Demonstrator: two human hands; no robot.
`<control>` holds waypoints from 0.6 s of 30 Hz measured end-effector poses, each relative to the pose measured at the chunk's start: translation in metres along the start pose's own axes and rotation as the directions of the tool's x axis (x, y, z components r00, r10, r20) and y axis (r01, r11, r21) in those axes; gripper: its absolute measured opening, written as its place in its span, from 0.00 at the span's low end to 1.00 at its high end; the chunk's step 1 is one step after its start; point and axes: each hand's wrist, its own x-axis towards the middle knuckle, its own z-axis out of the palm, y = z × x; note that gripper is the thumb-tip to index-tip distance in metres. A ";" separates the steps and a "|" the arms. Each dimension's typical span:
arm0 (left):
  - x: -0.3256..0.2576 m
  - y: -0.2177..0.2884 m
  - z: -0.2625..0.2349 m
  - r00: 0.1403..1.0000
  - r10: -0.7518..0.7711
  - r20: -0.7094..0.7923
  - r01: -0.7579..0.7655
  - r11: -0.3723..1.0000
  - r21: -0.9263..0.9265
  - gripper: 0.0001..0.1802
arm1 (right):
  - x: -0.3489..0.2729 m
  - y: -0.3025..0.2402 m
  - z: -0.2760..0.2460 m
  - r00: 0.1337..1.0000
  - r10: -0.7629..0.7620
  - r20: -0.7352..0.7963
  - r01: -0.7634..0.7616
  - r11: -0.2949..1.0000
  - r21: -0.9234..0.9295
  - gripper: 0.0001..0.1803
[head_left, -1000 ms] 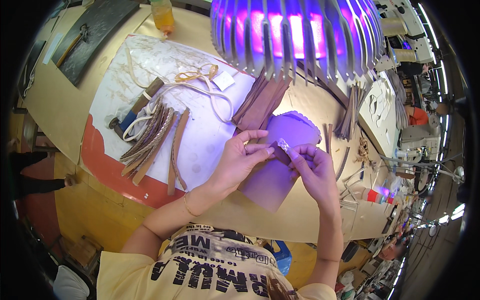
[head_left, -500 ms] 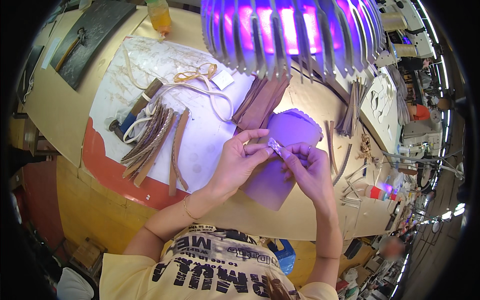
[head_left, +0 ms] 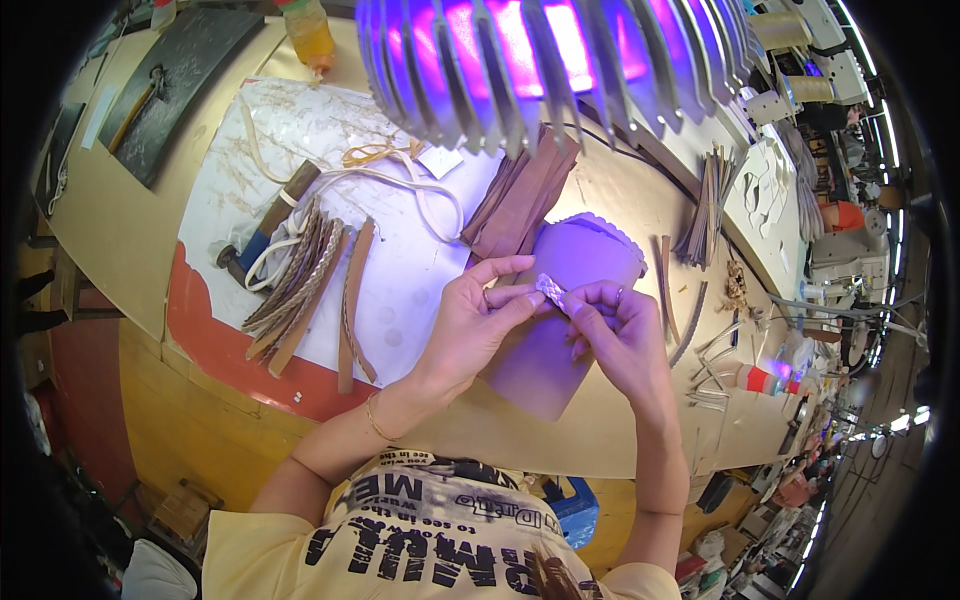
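Observation:
A short braided strip (head_left: 551, 291), looking pale violet under the lamp's light, is pinched at fingertip height between both hands. My left hand (head_left: 478, 318) has thumb and forefinger closed at its left side. My right hand (head_left: 622, 325) grips its lower right end with thumb and fingers bent. The rest of the strip is hidden by the fingers. Beneath both hands lies a flat panel (head_left: 537, 378) with a scalloped far edge (head_left: 610, 228). Beyond my left hand rests a stack of brown leather strips (head_left: 515, 200).
A ribbed metal lamp (head_left: 560, 75) glowing purple hangs over the far side. Left on a white sheet (head_left: 400, 300) lie braided strips (head_left: 305, 285), a hammer (head_left: 270, 225) and white cord (head_left: 430, 190). A bottle of amber liquid (head_left: 308, 40) stands far left; thin strips (head_left: 710, 215) lie right.
My view has shifted slightly, so the lamp appears farther left. Both hands keep their pinch on the braided strip, with barely any finger movement.

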 end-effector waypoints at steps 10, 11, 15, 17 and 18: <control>-0.001 0.001 0.000 1.000 -0.005 -0.002 0.005 1.000 -0.006 0.21 | 0.000 -0.001 0.001 1.000 0.018 0.003 -0.018 1.000 -0.008 0.10; -0.001 0.001 0.000 1.000 -0.005 -0.003 0.005 1.000 -0.004 0.21 | 0.000 -0.001 0.001 1.000 0.010 0.006 -0.010 1.000 -0.010 0.10; 0.000 0.001 -0.001 1.000 -0.005 0.004 0.005 1.000 0.014 0.21 | 0.000 -0.002 0.001 1.000 0.004 0.015 -0.004 1.000 -0.025 0.10; 0.000 0.001 -0.001 1.000 -0.005 0.012 0.005 1.000 -0.003 0.21 | 0.000 -0.002 0.001 1.000 0.004 0.017 -0.004 1.000 -0.031 0.10; 0.000 0.001 -0.001 1.000 -0.013 0.008 0.013 1.000 -0.010 0.22 | 0.000 -0.002 0.001 1.000 0.005 0.015 -0.005 0.999 -0.032 0.10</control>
